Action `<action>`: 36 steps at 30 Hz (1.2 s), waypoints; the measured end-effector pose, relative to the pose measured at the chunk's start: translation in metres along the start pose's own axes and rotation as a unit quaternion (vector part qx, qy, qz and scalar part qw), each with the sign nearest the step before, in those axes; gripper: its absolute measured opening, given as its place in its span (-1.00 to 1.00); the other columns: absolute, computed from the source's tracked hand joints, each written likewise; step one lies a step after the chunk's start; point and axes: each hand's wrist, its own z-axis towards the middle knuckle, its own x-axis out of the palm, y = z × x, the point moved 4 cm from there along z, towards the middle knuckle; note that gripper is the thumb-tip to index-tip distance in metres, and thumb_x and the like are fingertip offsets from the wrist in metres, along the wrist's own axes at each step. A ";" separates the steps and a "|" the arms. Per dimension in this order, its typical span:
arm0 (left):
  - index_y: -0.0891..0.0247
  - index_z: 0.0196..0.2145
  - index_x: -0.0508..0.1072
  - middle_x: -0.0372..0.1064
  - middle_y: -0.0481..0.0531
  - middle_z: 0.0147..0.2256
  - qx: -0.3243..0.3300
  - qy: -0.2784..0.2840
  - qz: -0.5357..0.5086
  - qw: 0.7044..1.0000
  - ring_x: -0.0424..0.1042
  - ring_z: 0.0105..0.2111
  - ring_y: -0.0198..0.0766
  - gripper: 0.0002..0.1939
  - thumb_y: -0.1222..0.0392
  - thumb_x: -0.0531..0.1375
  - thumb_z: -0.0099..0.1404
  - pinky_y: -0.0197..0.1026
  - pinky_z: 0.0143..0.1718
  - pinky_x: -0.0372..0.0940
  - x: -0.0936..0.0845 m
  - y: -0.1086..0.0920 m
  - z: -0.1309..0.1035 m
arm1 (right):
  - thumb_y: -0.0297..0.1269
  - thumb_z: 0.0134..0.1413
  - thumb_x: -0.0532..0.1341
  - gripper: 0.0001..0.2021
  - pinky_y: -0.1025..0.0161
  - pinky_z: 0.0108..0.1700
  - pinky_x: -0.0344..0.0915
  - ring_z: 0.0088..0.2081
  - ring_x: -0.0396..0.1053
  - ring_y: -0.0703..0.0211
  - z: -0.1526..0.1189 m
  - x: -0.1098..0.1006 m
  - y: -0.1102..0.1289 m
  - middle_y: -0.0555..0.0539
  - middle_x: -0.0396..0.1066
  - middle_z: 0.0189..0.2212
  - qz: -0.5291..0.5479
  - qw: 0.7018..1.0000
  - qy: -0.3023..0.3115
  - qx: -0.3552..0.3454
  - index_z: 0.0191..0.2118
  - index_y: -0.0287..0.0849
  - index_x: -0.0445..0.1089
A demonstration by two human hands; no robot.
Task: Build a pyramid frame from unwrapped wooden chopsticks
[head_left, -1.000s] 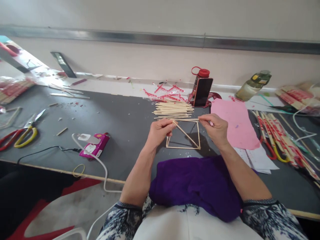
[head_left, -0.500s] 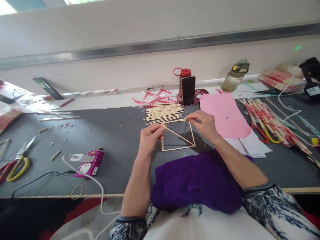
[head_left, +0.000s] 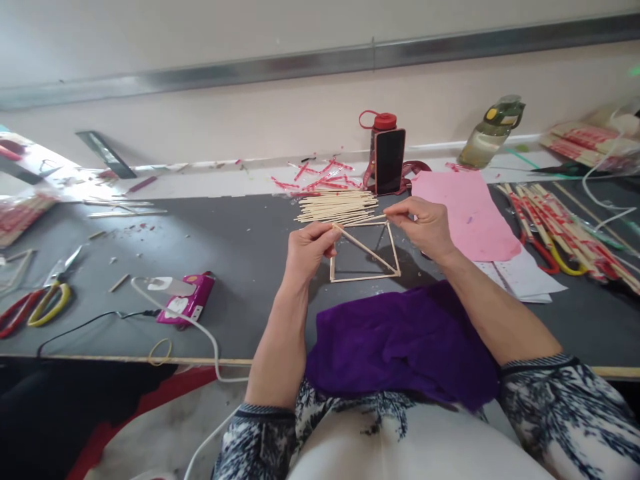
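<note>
A four-sided frame of thin wooden sticks [head_left: 365, 276] stands on the grey table, with another stick slanting across it from the upper left to the lower right corner. At its upper left corner, my left hand [head_left: 311, 250] pinches the sticks between thumb and fingers. My right hand [head_left: 424, 223] is closed in a pinch at the upper right corner; what its fingertips hold is too small to make out. Just behind the frame lies a pile of loose wooden sticks [head_left: 337, 207]. A purple cloth [head_left: 400, 340] lies between my forearms.
Behind the pile are red-printed wrappers [head_left: 325, 177], a phone [head_left: 389, 161] and a red-capped bottle [head_left: 385, 121]. Pink paper [head_left: 463, 213], wrapped chopsticks [head_left: 565, 227] and a green bottle [head_left: 493, 133] are right. Scissors [head_left: 53, 293] and a magenta device [head_left: 187, 299] with cables lie left.
The view has shifted, so the table items appear higher and slightly further right. Both hands keep their pinches at the frame's upper corners.
</note>
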 end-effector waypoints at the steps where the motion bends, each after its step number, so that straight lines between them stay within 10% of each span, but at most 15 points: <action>1: 0.30 -0.44 0.58 0.39 -0.03 -0.52 0.000 -0.001 -0.003 1.000 0.26 -0.65 -0.45 -0.85 0.16 0.30 0.05 -0.34 -0.62 0.21 0.000 0.000 0.000 | -0.37 0.03 0.26 -0.91 0.27 -0.28 0.31 -0.36 0.42 0.21 0.000 0.000 -0.001 0.05 0.51 -0.43 -0.005 1.000 -0.003 0.003 -0.37 -0.07 0.53; 36: 0.30 -0.47 0.54 0.28 -0.09 -0.62 0.036 0.017 -0.026 0.999 0.23 -0.65 -0.45 -0.83 0.12 0.27 0.06 -0.36 -0.61 0.17 0.003 0.002 0.000 | -0.36 -0.02 0.28 -0.92 0.27 -0.28 0.35 -0.36 0.45 0.21 0.001 0.000 -0.001 0.06 0.53 -0.43 -0.027 0.999 -0.035 0.013 -0.37 -0.08 0.54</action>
